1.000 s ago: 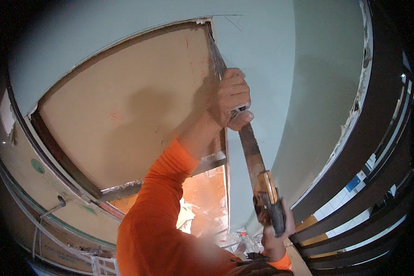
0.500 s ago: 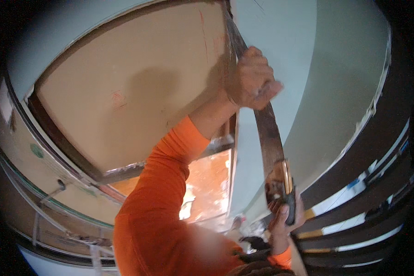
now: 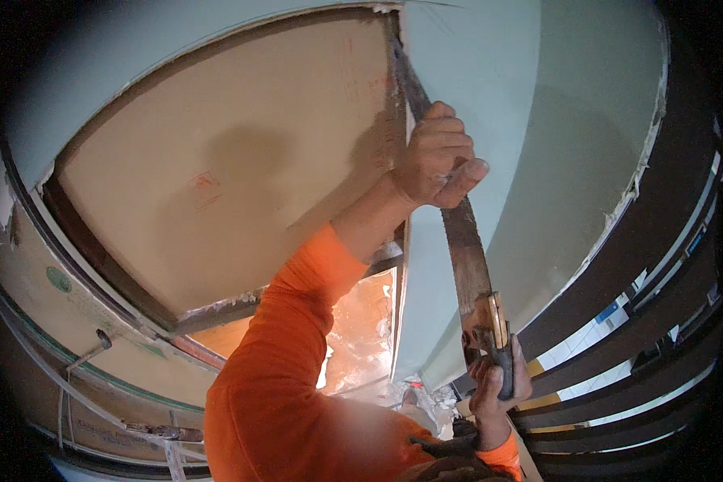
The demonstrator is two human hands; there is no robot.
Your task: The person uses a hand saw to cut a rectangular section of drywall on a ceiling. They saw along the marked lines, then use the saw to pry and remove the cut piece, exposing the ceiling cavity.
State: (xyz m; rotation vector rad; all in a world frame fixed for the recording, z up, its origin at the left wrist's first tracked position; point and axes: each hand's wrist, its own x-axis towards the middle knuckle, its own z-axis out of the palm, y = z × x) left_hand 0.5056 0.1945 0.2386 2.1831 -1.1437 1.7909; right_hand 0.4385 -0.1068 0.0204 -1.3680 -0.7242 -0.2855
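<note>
A handsaw [image 3: 466,249] with a rusty, toothed blade slants up in front of the wall. My left hand [image 3: 442,157] is wrapped round the blade in its upper half, the orange sleeve behind it. My right hand [image 3: 490,386] grips the wood-and-dark handle [image 3: 502,341] at the lower end. The blade's tip lies at the cut edge of the pale blue-green wallboard [image 3: 458,48], along the right side of a framed opening. Inside that opening is a beige panel [image 3: 241,153], with dark framing around it.
Left of the opening runs more boarding with a pipe stub [image 3: 100,341] and metal rails [image 3: 48,353]. Dark slats [image 3: 602,321] stand at the right, past the wallboard's ragged edge. White debris [image 3: 434,398] lies on the floor below. A brightly lit gap [image 3: 361,321] shows under the beige panel.
The saw has slid down along the board's edge, its tip now lower. Both my hands have moved slightly down with it, keeping their grips. The view has shifted a little.
</note>
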